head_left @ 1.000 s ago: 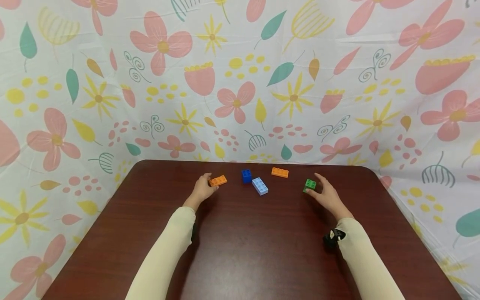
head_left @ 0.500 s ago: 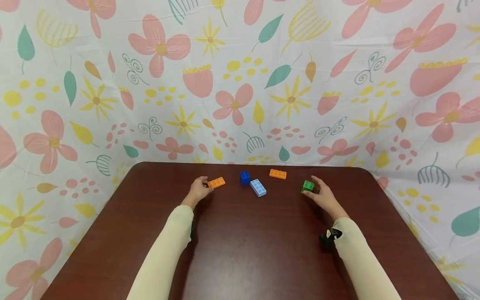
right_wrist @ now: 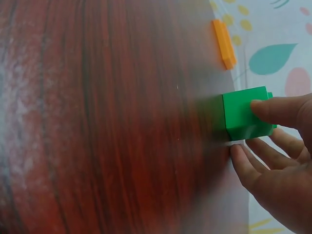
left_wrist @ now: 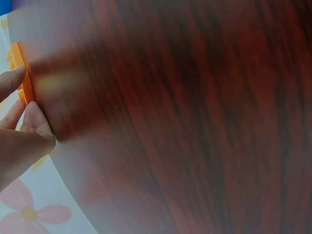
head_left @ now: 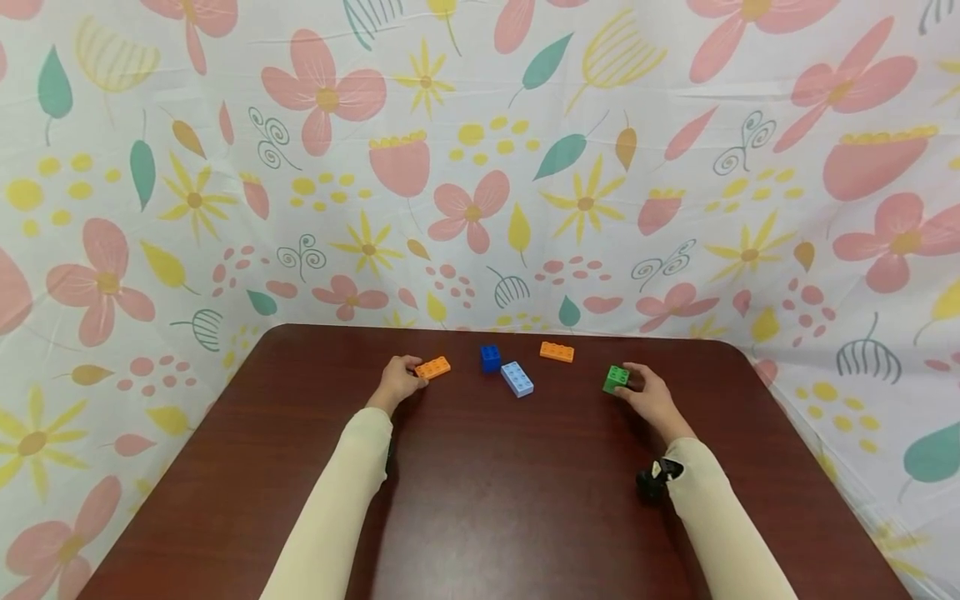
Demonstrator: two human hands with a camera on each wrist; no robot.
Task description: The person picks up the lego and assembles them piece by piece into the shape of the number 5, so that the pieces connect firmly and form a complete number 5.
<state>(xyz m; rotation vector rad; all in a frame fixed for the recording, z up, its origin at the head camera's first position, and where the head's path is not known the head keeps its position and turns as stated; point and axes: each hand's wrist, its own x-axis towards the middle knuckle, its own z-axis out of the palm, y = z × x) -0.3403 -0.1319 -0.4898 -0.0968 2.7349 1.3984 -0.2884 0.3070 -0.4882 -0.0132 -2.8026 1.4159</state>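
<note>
Orange plastic first, at the left: a flat orange brick [head_left: 432,368], studs up on the desk [head_left: 465,500], pinched near its left end by the left hand [head_left: 397,383]. Fingers [left_wrist: 35,119] nearly closed there, set against the brick's end, with the thumb [left_wrist: 12,83] on the near long side. With a hold at one end only, a likely twist or slip under a quick pull, the free end swinging round.

Next, rightward, a dark blue brick [head_left: 491,359], and just beside it, nearer the viewer, a light blue brick [head_left: 517,379] at a slant. Risk here: a knock of one into the other from a careless inward sweep.

Farther right, close to the back edge, a low second orange brick [head_left: 557,352], untouched; liable to be pushed off toward the patterned cloth [head_left: 480,167] by any overreach.

Far right, a green brick [head_left: 617,378] at the fingertips of the right hand [head_left: 652,396], thumb flat to one side, gap about as wide as the brick. Impossible to tell firm grip from light touch. Possible tipping or dropping, through lopsided thumb pressure.
</note>
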